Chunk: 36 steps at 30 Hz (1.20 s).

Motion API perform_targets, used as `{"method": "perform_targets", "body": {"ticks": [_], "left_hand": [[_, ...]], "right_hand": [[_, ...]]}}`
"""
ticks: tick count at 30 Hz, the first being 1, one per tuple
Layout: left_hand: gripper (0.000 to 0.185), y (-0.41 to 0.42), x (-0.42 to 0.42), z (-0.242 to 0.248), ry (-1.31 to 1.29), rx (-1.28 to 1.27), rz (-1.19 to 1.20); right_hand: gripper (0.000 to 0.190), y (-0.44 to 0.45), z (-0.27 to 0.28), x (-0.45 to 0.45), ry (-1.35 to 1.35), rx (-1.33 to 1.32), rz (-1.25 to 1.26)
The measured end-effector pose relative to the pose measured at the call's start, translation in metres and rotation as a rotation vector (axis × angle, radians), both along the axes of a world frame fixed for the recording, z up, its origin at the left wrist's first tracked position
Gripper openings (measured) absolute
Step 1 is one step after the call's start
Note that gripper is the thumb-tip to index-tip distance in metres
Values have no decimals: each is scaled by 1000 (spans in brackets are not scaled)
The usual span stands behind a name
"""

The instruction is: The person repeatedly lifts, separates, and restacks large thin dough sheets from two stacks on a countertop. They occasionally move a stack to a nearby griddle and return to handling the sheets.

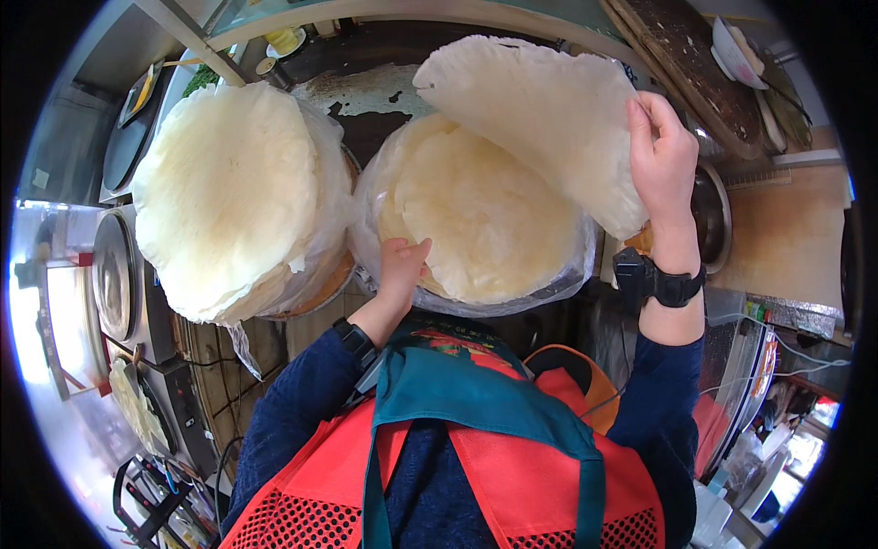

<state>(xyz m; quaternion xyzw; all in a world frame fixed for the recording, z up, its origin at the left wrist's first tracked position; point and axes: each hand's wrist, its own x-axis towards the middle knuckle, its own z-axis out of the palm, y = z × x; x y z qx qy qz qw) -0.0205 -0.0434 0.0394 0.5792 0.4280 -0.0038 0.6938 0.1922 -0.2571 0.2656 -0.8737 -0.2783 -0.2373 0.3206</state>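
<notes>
My right hand (660,154) pinches the right edge of a large thin flatbread sheet (535,117), which is lifted and slanted over the back right of a flatbread stack (480,219). That stack lies in clear plastic wrap in the middle. Near its left front edge is my left hand (403,269), thumb and forefinger close to the sheets; whether they grip an edge cannot be told. A second, taller stack of pale flatbreads (226,199) stands to the left, partly wrapped in plastic, on a round base.
Round griddles (115,274) line the left side, one with a thin sheet (134,405) on it. A shelf rail (425,14) crosses the back. At the right are a thick wooden board (706,68), a white bowl (734,55) and a metal basin (713,213).
</notes>
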Motion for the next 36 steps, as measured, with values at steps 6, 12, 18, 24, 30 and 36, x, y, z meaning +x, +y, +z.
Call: {"method": "perform_targets", "body": {"ticks": [6, 12, 18, 24, 30, 36], "left_hand": [[27, 3, 7, 11, 75, -108, -380], [24, 44, -1, 187, -270, -125, -294], [28, 50, -8, 299, -508, -324, -228], [21, 49, 45, 283, -762, -237, -189], [23, 75, 45, 220, -473, -446, -152], [31, 75, 12, 42, -99, -602, -142]], "right_hand": [[10, 6, 11, 2, -170, -60, 17], [16, 11, 35, -60, -194, -70, 259], [26, 3, -79, -114, 606, -208, 594], [25, -16, -167, -104, 1510, 598, 148], [40, -72, -176, -73, 1534, 975, -91], [41, -78, -219, -94, 1383, 918, -137]]}}
